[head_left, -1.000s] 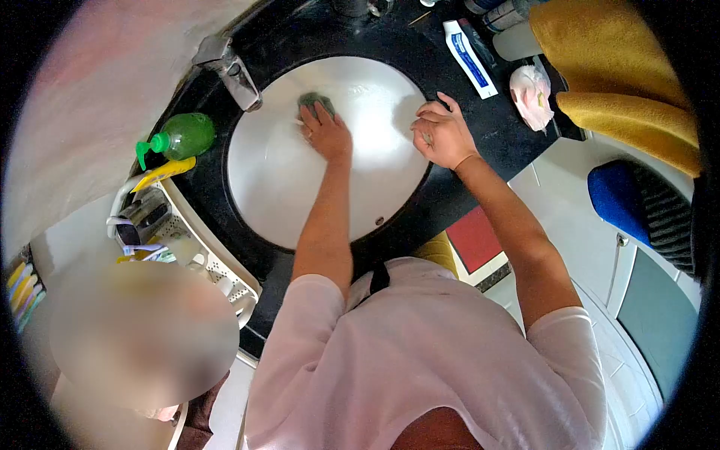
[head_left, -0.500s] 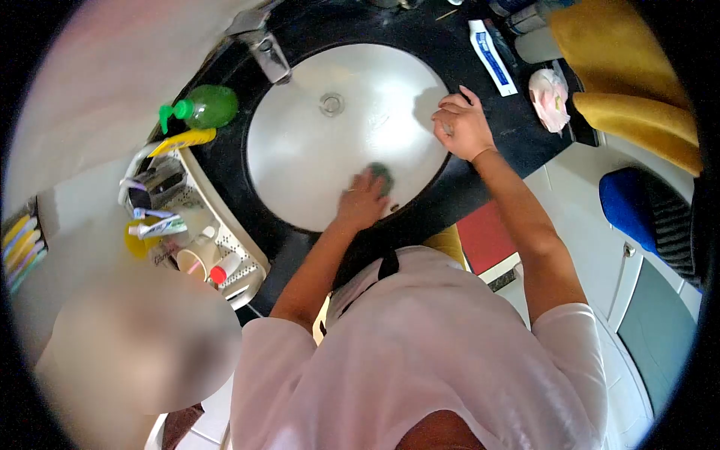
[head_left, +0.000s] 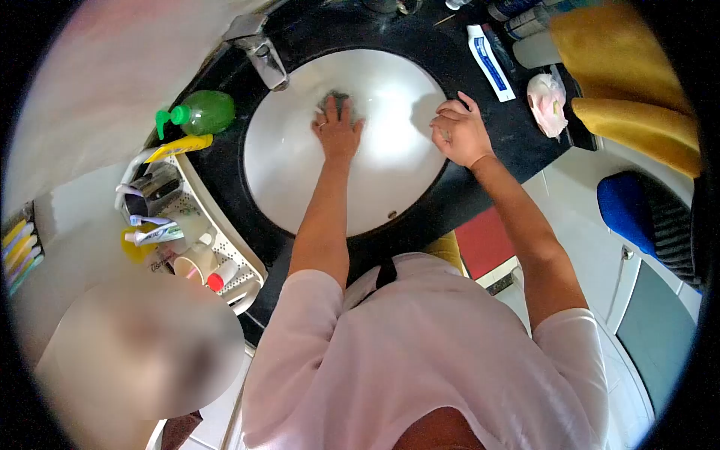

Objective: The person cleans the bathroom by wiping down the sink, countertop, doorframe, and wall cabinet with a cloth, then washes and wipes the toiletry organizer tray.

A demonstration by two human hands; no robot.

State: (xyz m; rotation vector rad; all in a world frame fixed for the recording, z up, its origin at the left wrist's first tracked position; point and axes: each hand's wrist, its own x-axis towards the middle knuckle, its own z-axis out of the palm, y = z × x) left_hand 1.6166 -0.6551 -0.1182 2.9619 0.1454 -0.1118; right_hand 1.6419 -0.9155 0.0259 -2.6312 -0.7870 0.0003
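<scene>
My left hand (head_left: 339,136) reaches into the white oval sink (head_left: 285,172), its fingers stretched forward over a dark green scouring pad (head_left: 337,96). Most of the pad lies under the fingertips, near where the drain is. At the sink's right rim, my right hand (head_left: 459,131) is loosely curled. A small greyish spot shows between its fingers, too unclear to name. A chrome faucet (head_left: 266,64) stands at the upper left of the sink. Near the basin's front rim is a small dark overflow hole (head_left: 391,215).
On the left of the black counter (head_left: 217,169) are a green soap pump bottle (head_left: 208,112), a yellow tube (head_left: 180,147) and a white basket (head_left: 225,251) of toiletries. A toothpaste tube (head_left: 491,64), a pink-white wrapped item (head_left: 547,103) and a mustard towel (head_left: 637,120) are on the right.
My left hand has moved the scouring pad from the front of the sink up to the drain area. My right hand stays at the right rim.
</scene>
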